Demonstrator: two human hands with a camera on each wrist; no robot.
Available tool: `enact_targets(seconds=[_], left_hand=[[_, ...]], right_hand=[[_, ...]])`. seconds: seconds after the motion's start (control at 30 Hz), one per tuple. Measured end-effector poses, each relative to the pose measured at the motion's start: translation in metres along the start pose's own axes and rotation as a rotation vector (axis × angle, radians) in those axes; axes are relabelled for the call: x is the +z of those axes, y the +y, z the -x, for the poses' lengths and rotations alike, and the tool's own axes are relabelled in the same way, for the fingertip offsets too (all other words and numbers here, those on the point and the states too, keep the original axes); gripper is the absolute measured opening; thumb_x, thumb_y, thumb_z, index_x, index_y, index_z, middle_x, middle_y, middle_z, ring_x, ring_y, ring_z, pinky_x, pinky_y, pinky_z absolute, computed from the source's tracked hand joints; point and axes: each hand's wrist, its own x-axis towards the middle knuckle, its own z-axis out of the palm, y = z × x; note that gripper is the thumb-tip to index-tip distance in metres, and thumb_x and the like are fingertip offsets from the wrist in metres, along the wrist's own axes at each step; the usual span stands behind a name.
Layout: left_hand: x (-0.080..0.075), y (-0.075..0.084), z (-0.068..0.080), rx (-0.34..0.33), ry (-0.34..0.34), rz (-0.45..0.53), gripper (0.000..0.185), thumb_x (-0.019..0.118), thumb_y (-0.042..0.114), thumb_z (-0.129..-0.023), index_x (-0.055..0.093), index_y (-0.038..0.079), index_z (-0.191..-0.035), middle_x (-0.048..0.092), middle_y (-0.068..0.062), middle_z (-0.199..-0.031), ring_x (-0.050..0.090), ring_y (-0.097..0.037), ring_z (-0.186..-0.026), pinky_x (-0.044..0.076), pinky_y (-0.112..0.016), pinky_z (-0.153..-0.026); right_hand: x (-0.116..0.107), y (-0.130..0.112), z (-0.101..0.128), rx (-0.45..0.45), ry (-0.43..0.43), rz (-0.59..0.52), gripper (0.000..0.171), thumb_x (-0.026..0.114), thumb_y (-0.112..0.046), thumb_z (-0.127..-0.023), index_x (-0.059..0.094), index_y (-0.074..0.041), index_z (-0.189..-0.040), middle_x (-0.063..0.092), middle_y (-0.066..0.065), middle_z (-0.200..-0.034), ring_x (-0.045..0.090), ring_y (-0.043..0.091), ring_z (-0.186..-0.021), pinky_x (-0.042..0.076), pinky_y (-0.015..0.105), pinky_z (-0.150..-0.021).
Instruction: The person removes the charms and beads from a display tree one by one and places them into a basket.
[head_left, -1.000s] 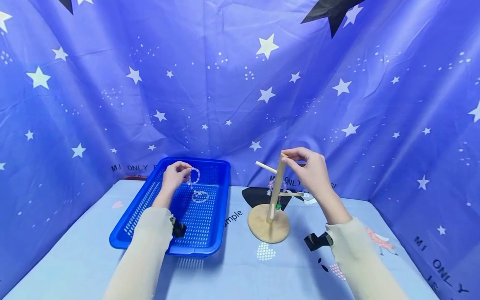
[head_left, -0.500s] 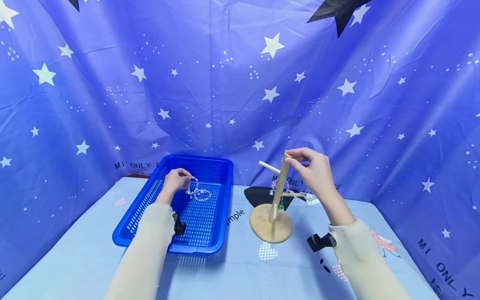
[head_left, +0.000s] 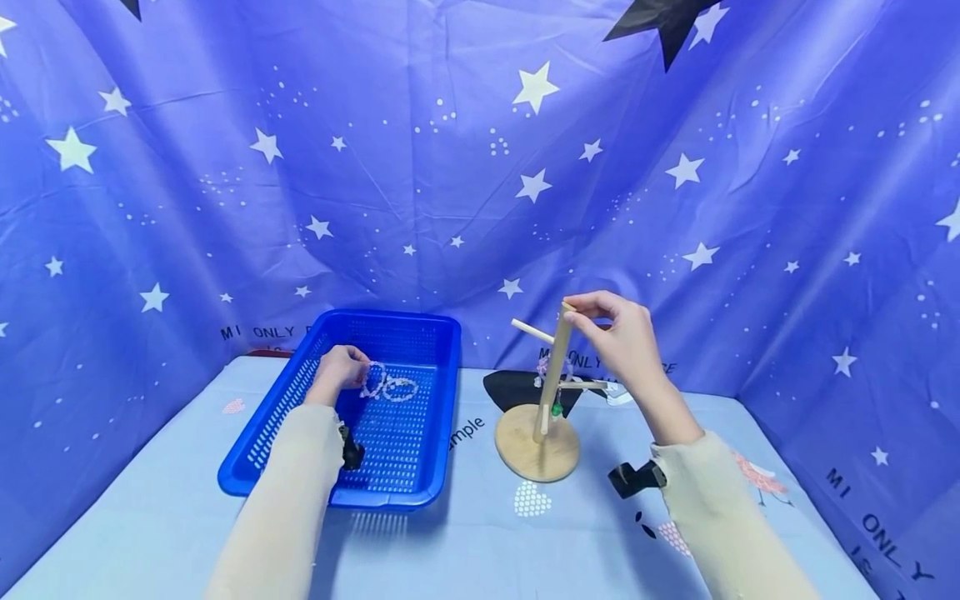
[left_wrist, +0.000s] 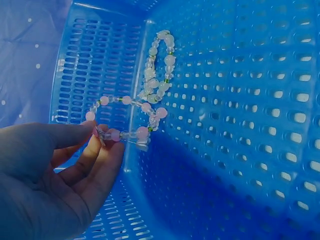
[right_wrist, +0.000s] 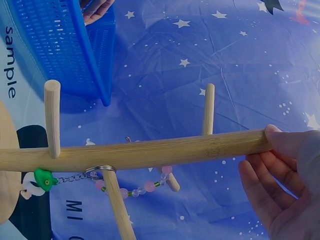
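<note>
Left hand (left_wrist: 55, 175) pinches a bead bracelet (left_wrist: 145, 105) low inside the blue basket (head_left: 427, 433), strand trailing rightward. Right hand (head_left: 618, 337) pinches the top of the wooden stand (head_left: 553, 375); post upright, pegs sideways, a keychain (right_wrist: 65, 177) on one.

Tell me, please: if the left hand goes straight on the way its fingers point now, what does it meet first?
Most likely the second bead bracelet, lying on the floor of the blue basket just beyond the one the left hand pinches. After it, the basket's wall; depth is unclear.

Stand (right_wrist: 135, 154) base cut off at right-wrist frame's left edge
</note>
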Motion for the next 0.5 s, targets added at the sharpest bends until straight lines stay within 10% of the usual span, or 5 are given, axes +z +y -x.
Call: enact_targets(seconds=[0.5], left_hand=[[-0.0037, 0.0017, 0.0046, 0.047, 0.091, -0.145, 0.025, 0.052, 0.013, -0.099, 0.066, 0.000, -0.115, 0.066, -0.023, -0.121, 0.064, -0.032, -0.101, 0.053, -0.045, -0.088]], right_hand=[[-0.0009, -0.0028, -0.0001, 0.002, -0.002, -0.006, 0.022, 0.072, -0.017, -0.092, 0.075, -0.009, -0.112, 0.077, 0.007, -0.103, 0.061, -0.009, -0.083, 0.054, 0.010, -0.077]])
